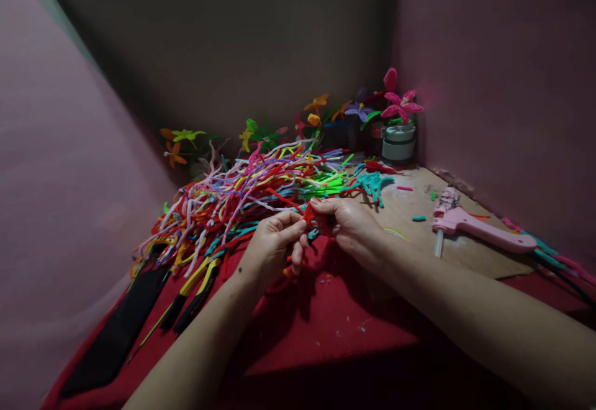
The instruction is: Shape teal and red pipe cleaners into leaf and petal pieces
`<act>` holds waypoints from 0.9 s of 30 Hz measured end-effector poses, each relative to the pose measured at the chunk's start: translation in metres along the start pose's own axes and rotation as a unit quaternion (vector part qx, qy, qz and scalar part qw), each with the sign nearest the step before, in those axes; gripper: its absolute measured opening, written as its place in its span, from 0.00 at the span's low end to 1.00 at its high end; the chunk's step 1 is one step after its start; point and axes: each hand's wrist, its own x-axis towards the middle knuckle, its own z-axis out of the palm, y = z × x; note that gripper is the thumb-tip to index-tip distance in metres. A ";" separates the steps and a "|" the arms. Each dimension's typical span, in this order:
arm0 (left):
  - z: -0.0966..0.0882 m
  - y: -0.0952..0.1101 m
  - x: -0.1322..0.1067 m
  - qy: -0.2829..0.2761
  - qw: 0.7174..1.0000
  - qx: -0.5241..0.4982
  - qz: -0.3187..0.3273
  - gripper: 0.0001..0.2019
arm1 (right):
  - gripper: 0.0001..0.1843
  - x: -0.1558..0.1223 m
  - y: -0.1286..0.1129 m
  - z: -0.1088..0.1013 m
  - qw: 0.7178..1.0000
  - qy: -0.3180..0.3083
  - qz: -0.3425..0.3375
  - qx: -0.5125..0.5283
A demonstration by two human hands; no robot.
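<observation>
Both hands meet over the front of the red cloth, pinching a red pipe cleaner (308,214) between them. My left hand (278,239) holds it from the left with thumb and forefinger, the other fingers curled below. From the right, my right hand (350,223) grips it with the thumb on top; its remaining fingers are partly hidden. The red piece looks bent or looped, though its full shape is covered by the fingers. Just behind the hands spreads a large heap of multicoloured pipe cleaners (242,180).
Yellow-and-black pliers (198,289) and a black flat item (116,332) lie at left on the red cloth (326,323). A pink glue gun (482,227) rests on a wooden board (414,195) at right. Pipe-cleaner flowers (403,107) and a grey-green jar (399,143) stand behind.
</observation>
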 end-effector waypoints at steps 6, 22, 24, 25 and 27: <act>-0.006 0.001 0.004 0.020 1.000 -0.006 0.002 0.07 | 0.08 0.000 0.003 -0.005 0.992 -0.086 -0.028 -0.087; -0.001 0.007 0.001 0.083 0.993 0.071 0.049 0.08 | 0.08 -0.007 0.002 -0.002 0.982 -0.148 -0.065 -0.102; 0.001 0.007 0.000 0.079 0.992 0.084 0.048 0.08 | 0.08 -0.005 0.003 -0.003 0.980 -0.150 -0.073 -0.105; 0.002 0.007 0.000 0.078 0.992 0.090 0.048 0.07 | 0.08 -0.005 0.004 -0.004 0.979 -0.154 -0.078 -0.111; 0.004 0.007 -0.001 0.080 0.991 0.098 0.047 0.07 | 0.08 -0.003 0.006 -0.006 0.975 -0.161 -0.091 -0.126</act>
